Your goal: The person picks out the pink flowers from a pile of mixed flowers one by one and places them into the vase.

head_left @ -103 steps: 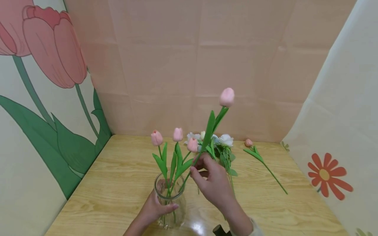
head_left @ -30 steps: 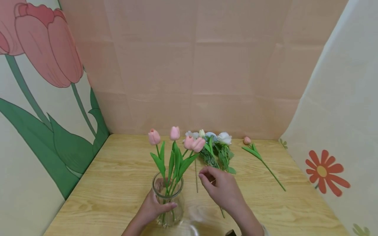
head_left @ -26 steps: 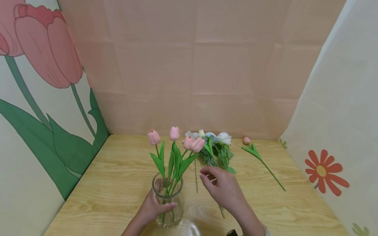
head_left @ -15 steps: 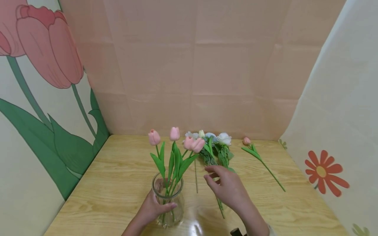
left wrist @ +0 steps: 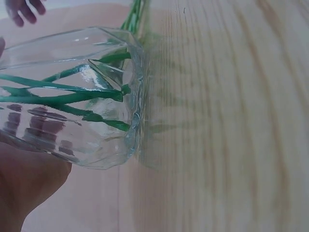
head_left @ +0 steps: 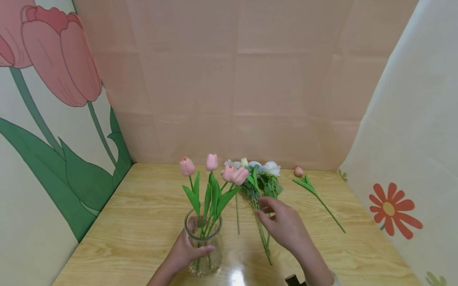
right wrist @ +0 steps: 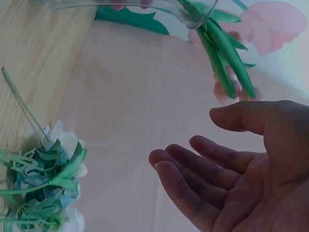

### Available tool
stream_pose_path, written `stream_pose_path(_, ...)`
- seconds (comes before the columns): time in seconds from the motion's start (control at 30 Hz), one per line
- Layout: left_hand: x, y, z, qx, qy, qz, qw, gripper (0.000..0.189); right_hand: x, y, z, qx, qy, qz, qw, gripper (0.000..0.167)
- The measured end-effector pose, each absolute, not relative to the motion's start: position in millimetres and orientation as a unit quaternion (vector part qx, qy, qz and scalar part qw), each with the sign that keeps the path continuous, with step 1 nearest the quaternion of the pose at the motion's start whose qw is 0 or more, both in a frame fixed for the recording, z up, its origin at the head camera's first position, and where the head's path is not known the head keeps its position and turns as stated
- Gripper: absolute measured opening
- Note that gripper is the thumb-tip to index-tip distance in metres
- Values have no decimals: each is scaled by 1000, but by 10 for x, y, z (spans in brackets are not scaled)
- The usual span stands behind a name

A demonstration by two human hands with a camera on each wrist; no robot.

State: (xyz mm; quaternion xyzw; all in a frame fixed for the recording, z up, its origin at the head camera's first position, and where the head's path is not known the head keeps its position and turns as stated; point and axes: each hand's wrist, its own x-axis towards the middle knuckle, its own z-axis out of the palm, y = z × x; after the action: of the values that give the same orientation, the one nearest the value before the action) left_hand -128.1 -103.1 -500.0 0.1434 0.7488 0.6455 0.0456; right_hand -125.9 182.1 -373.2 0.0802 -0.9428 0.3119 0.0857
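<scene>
A clear glass vase (head_left: 214, 254) stands on the wooden table, with several pink tulips (head_left: 212, 162) upright in it. My left hand (head_left: 184, 252) grips the vase from the left, its thumb across the front; its fingers show through the glass in the left wrist view. The green stems (left wrist: 63, 96) cross inside and reach near the vase's base. To the right of the vase, my right hand (head_left: 286, 226) hovers with relaxed fingers and holds nothing. In the right wrist view its palm (right wrist: 251, 193) faces up, bare. Behind it lies a bunch of white and pale blue flowers (head_left: 272, 169).
One more pink tulip (head_left: 318, 194) lies by itself on the right of the table (head_left: 143, 210). A thin bare stem (head_left: 237, 214) lies between vase and bunch. A pink backdrop (head_left: 229, 79) and printed side sheets (head_left: 404, 131) enclose the table. Something black (head_left: 294, 280) shows below the right wrist.
Earlier my right hand pinched a tulip over the vase; that tulip now stands in it. The right hand let go and drew off rightward. My left hand kept hold of the vase.
</scene>
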Motion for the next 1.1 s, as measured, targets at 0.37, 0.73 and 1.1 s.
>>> stream_pose_path(0.37,-1295,-1036,-5009,143,736,660,58,82,-1285,2128,-3758,57,-950,297,75,33)
stream_pose_path(0.73,-1311,-1043,-5029,149,726,668,60,81,-1301,2380,-3817,46,-957,278,70,39)
stream_pose_path(1.1,-1316,-1042,-5039,153,728,667,52,80,-1320,2531,-3853,33,-962,268,49,44)
